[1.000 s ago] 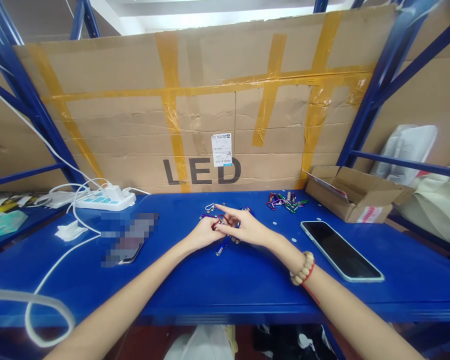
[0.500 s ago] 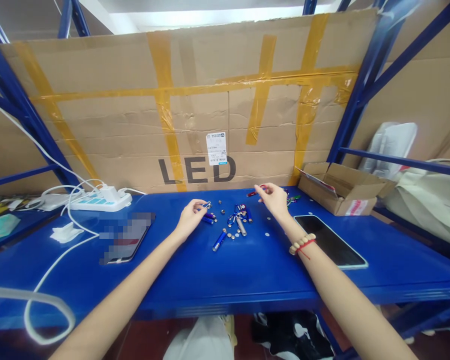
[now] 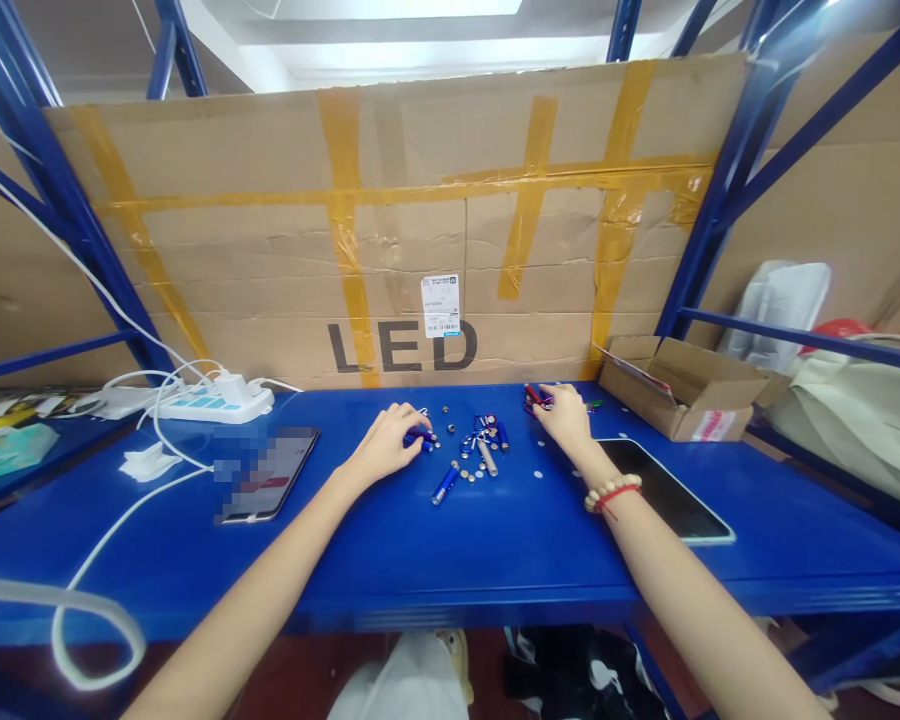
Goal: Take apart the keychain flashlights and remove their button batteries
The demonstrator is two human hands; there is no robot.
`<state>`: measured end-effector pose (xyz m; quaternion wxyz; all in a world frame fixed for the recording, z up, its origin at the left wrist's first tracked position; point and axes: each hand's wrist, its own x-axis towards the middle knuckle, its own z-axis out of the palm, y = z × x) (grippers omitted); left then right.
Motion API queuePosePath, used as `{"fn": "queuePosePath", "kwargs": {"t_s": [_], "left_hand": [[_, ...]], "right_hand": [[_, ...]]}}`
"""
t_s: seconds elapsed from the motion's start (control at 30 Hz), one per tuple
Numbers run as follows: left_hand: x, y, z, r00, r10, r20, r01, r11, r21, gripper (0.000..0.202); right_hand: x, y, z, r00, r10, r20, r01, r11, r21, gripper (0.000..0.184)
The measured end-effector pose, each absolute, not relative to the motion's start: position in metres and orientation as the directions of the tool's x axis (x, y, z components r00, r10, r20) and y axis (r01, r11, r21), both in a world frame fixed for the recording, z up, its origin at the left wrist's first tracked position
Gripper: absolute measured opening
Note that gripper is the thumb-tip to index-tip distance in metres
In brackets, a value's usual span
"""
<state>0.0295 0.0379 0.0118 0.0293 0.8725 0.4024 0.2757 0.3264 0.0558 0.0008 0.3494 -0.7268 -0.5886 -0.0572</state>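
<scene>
My left hand [image 3: 385, 440] rests on the table with curved fingers and thumb around a small dark-blue flashlight [image 3: 421, 435]; a silver clip shows by its fingertips. Farther right, my right hand [image 3: 566, 415] has its fingertips closed on a small red flashlight [image 3: 532, 394], low at the back of the table. Part of it is hidden by the fingers. Between the hands lie a blue flashlight [image 3: 445, 482], a silver flashlight [image 3: 487, 457] and another blue flashlight [image 3: 502, 436] with clips. Several button cells [image 3: 472, 477] are scattered around them.
A dark-screened tablet [image 3: 664, 488] lies under my right forearm, beside an open cardboard box [image 3: 686, 390]. On the left are a phone [image 3: 277, 475], a white power strip [image 3: 221, 402] and looping white cables. A taped cardboard sheet [image 3: 270, 270] stands behind the blue table [image 3: 510, 560].
My right hand has lowered the red flashlight to the small pile at the back. My left hand has come down from the silver clip over the dark-blue flashlight. The view has shifted slightly.
</scene>
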Motion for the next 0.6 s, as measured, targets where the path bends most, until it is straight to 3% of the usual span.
{"fn": "queuePosePath", "kwargs": {"t_s": [0.1,0.17,0.23,0.5,0.6], "left_hand": [[0.029,0.035,0.01,0.617,0.701,0.359,0.675,-0.705,0.217,0.024],[0.029,0.035,0.007,0.627,0.706,0.329,0.672,-0.704,0.231,0.025],[0.031,0.036,0.005,0.643,0.697,0.318,0.646,-0.716,0.265,0.027],[0.037,0.039,0.007,0.573,0.691,0.44,0.637,-0.713,0.291,0.019],[0.039,0.036,0.011,0.476,0.71,0.519,0.603,-0.693,0.395,0.02]], "right_hand": [[0.304,0.056,-0.002,0.04,0.835,0.549,0.887,0.223,-0.404,0.027],[0.285,0.054,-0.004,-0.203,0.796,0.571,0.813,0.462,-0.355,0.025],[0.268,0.049,-0.005,-0.349,0.756,0.553,0.752,0.578,-0.316,0.029],[0.261,0.036,0.007,-0.554,0.727,0.406,0.683,0.676,-0.278,0.016],[0.262,0.035,0.006,-0.573,0.743,0.345,0.698,0.664,-0.27,0.012]]}}
